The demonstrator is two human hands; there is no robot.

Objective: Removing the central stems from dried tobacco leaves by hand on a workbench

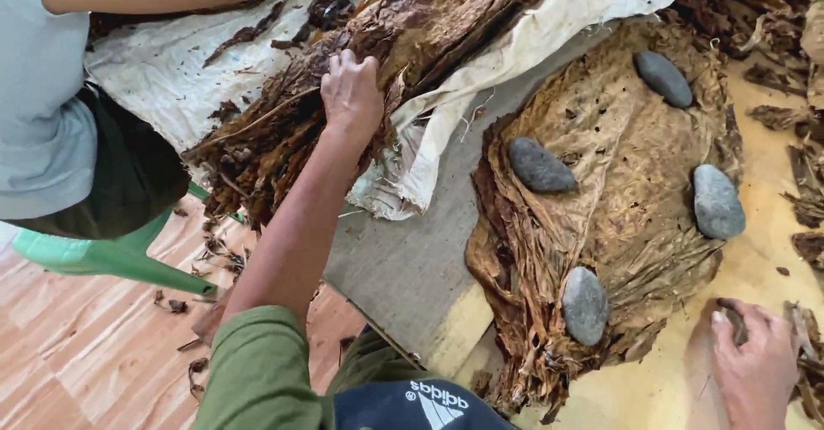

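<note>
My left hand [350, 91] reaches out from a green sleeve and its fingers curl into a heap of dried brown leaves [386, 44] lying on a white cloth [163, 69]. At the bottom right, my right hand [755, 366] lies palm down on a single brown leaf [699, 344] spread on the yellow tabletop [764, 267]. Between the hands sits a stack of flattened dried leaves [618, 190], weighed down by several smooth grey stones [539, 166].
Another person in a grey shirt [39, 112] sits on a green plastic stool [103, 254] at the left, one arm across the top. A grey board [403, 267] lies under the cloth. More loose dried leaves [794, 121] lie at the right edge. Leaf scraps litter the wooden floor [86, 353].
</note>
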